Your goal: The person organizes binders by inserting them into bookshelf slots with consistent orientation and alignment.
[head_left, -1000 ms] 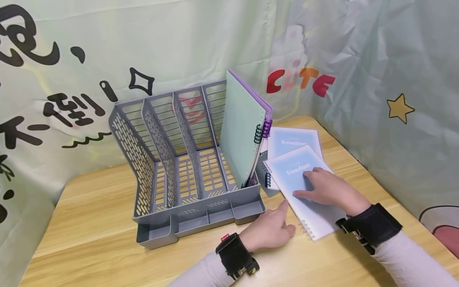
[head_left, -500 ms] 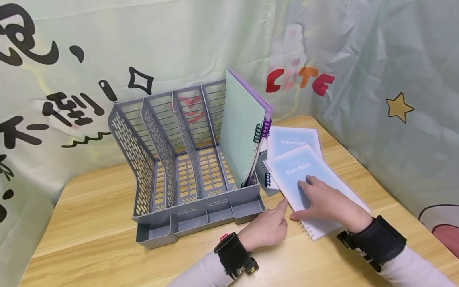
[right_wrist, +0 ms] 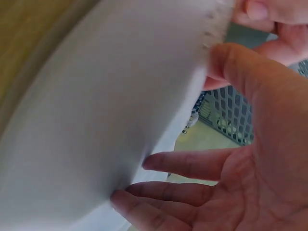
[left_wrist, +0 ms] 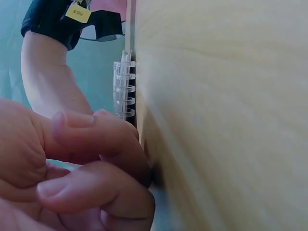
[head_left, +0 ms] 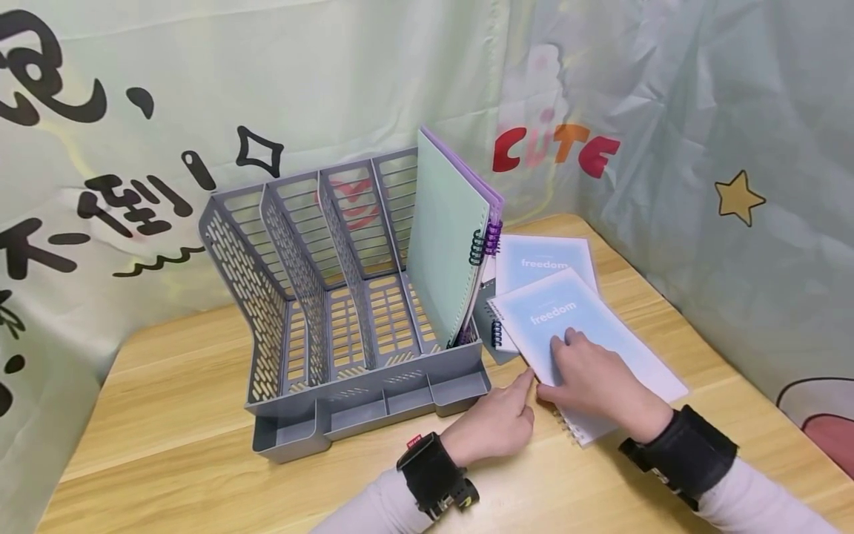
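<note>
Two hands, one grey rack [head_left: 454,361] and a handful of notebooks share the worktop [head_left: 173,400]. The rack, at centre, has four upright slots and four small pockets along its front; its rightmost slot carries at least two spiral notebooks, a green notebook [head_left: 443,237] and a purple notebook [head_left: 494,202] behind it. Right of centre lie two blue "freedom" covers: the front blue notebook [head_left: 594,315], lying askew, overlaps the rear blue notebook [head_left: 543,250]. A notebook with a dark coil [head_left: 497,334] shows partly at their left; how many are stacked there I cannot tell. The right hand [head_left: 597,382] is spread and relaxed over the front blue notebook, fingertips on its cover and thumb at its left edge. The left hand [head_left: 492,424] has its index finger straight out to that same edge, the other fingers bent; whether it grips anything I cannot tell. Compared with a second ago, the right thumb has slid from the cover down to the edge and the left thumb has tucked in, while the rack and both blue notebooks lie as they did. The left hand sits in the narrow gap between the rack's right pocket and the front blue notebook. Bare wood runs left of the rack, across the bottom of the frame, and in a strip between the notebooks and the worktop's right edge.
</note>
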Tool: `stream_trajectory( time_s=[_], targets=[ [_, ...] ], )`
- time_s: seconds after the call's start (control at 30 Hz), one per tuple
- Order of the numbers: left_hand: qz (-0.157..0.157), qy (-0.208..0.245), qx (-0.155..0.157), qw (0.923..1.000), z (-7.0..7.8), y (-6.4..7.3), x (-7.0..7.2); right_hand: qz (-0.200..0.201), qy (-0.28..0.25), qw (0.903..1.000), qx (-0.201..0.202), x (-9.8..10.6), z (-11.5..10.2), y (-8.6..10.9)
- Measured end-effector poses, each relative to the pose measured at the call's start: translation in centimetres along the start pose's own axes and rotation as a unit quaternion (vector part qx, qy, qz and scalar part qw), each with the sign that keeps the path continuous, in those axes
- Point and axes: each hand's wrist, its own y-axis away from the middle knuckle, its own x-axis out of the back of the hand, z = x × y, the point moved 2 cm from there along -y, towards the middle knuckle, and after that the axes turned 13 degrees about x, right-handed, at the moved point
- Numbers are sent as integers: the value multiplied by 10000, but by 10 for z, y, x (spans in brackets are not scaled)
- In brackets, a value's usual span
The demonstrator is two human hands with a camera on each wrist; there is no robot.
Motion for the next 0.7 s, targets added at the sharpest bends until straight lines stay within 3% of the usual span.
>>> stream_trajectory(
  time_s=[0.33, 0.7],
  targets=[
    [5, -128, 2, 9999, -2, 12, 7, 233, 208, 9995, 75, -1, -3, -4],
    [354, -578, -5, 9977, -14, 31, 24, 168, 255, 9995, 98, 0, -2, -5]
  ],
)
